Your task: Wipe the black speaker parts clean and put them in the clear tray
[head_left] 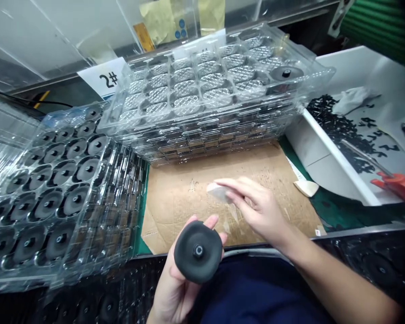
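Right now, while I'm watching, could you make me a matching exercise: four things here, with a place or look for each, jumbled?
Things:
1. Black dished disc
2. Small whitish piece
3. "2#" sign
4. Cardboard sheet

Places or looks:
A. White with black characters
B. In the fingers of the right hand
C. Flat on the green surface
D. In the left hand

Pairs: 1-D, 2-B, 3-A, 4-C

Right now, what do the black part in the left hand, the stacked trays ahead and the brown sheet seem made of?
Black part: matte, with little glare; perhaps rubber or plastic.
Stacked trays: probably plastic, glossy, transparent with bright reflections.
Brown sheet: likely cardboard, dull and scuffed.
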`<act>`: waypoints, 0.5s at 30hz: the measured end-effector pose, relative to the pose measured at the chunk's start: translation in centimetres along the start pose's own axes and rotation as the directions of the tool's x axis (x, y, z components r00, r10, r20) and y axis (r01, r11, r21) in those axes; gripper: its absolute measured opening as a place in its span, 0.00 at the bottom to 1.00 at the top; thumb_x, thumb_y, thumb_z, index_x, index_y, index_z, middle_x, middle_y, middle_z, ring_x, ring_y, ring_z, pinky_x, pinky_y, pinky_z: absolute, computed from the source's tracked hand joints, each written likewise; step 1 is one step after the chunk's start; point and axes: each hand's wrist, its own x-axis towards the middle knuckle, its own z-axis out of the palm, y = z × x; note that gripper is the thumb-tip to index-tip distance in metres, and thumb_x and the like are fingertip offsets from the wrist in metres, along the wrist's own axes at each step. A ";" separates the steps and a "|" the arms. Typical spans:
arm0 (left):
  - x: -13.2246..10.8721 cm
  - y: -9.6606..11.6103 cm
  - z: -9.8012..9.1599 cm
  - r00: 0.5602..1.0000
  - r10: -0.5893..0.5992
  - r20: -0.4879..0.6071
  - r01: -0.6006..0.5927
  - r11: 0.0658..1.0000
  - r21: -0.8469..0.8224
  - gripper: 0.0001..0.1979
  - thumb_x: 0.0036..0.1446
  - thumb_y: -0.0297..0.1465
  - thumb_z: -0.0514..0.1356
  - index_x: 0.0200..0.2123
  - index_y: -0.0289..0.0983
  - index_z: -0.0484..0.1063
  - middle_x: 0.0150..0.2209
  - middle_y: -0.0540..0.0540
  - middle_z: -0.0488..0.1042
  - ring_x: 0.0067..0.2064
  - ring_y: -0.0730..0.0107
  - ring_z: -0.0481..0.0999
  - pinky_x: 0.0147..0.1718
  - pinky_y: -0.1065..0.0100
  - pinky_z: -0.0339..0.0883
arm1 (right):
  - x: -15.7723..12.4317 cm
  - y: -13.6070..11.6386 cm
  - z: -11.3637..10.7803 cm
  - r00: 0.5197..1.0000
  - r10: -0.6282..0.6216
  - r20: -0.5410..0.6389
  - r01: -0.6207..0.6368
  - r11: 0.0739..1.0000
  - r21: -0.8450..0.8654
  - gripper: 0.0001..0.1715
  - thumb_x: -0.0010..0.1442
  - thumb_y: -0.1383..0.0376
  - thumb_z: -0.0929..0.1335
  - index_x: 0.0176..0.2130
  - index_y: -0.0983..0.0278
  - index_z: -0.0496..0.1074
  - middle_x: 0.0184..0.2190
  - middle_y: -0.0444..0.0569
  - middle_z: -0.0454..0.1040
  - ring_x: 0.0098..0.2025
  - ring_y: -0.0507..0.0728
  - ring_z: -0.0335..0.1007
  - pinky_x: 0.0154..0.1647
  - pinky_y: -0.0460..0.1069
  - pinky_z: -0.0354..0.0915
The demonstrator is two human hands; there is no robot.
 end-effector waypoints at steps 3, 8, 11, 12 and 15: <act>-0.1 0.0 -0.2 1.000 0.006 0.021 -0.006 1.000 -0.003 0.24 0.44 0.39 0.65 0.48 0.49 0.71 0.51 0.49 0.73 0.51 0.57 0.72 0.49 0.66 0.67 | -3.7 2.8 1.5 0.985 0.144 0.091 -0.134 0.985 -0.105 0.18 0.65 0.68 0.59 0.53 0.60 0.65 0.44 0.49 0.72 0.44 0.54 0.68 0.42 0.50 0.65; 0.3 -0.1 -0.3 1.000 -0.021 0.000 0.021 1.000 0.022 0.27 0.40 0.40 0.67 0.47 0.49 0.72 0.50 0.49 0.74 0.52 0.57 0.71 0.50 0.66 0.66 | -7.6 4.7 2.8 0.959 0.117 0.257 -0.079 0.985 -0.154 0.17 0.61 0.68 0.62 0.49 0.59 0.70 0.31 0.46 0.75 0.32 0.56 0.70 0.34 0.53 0.66; 0.4 -0.3 0.0 1.000 -0.021 0.018 0.021 0.999 0.035 0.28 0.38 0.41 0.68 0.47 0.47 0.72 0.49 0.48 0.74 0.50 0.57 0.73 0.50 0.64 0.66 | -6.2 2.8 0.8 0.976 0.169 0.140 -0.144 0.975 -0.168 0.18 0.62 0.68 0.61 0.52 0.59 0.66 0.42 0.48 0.74 0.41 0.57 0.69 0.40 0.53 0.65; 0.4 -0.4 0.2 0.999 -0.018 0.028 0.017 0.999 0.038 0.28 0.38 0.41 0.68 0.47 0.47 0.72 0.49 0.48 0.74 0.49 0.56 0.73 0.50 0.64 0.66 | -5.4 1.6 -0.1 0.983 0.170 0.069 -0.158 0.976 -0.148 0.18 0.63 0.68 0.61 0.52 0.59 0.64 0.45 0.47 0.72 0.43 0.56 0.68 0.41 0.52 0.65; 0.3 -0.9 0.3 1.000 -0.019 -0.008 0.020 0.996 0.086 0.30 0.37 0.43 0.68 0.48 0.46 0.72 0.48 0.46 0.75 0.49 0.56 0.74 0.50 0.62 0.66 | -3.0 -2.3 -2.0 0.995 -0.089 -0.035 0.085 0.991 -0.101 0.20 0.63 0.69 0.62 0.54 0.55 0.63 0.43 0.44 0.73 0.39 0.52 0.68 0.37 0.48 0.63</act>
